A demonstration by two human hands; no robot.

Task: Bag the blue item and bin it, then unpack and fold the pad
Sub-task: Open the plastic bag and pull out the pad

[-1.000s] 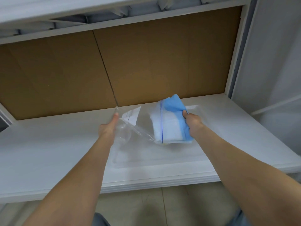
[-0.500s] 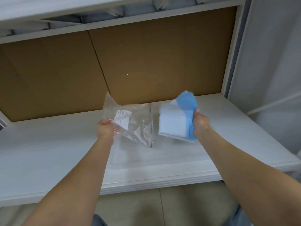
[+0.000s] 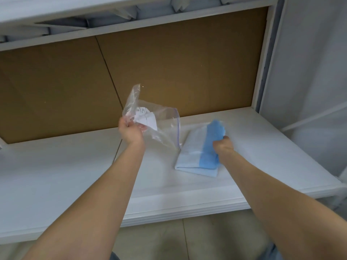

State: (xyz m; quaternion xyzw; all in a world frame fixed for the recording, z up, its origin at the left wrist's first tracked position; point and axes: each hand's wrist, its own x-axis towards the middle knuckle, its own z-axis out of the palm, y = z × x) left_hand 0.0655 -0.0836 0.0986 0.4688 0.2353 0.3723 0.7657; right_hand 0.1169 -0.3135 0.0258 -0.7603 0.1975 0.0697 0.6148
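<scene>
My left hand point(image 3: 130, 131) grips a clear zip bag point(image 3: 161, 124) by its crumpled end and holds it up above the white shelf point(image 3: 56, 175). The bag has a blue zip strip on its right edge and a white paper slip inside. My right hand point(image 3: 222, 145) is closed on the blue part of a folded white-and-blue pad point(image 3: 195, 156). The pad is fully out of the bag, just to its right, with its lower edge low over the shelf; whether it touches I cannot tell.
A brown cardboard back panel point(image 3: 169, 72) closes off the shelf behind. A white upright post point(image 3: 262, 59) stands at the right, with a pale wall beyond it. The shelf's front edge point(image 3: 187, 209) runs below my forearms, with tiled floor underneath.
The pad came out of the zip bag and my right hand lowered it to the right, toward the shelf. My left hand lifted the emptied bag up and away to the left.
</scene>
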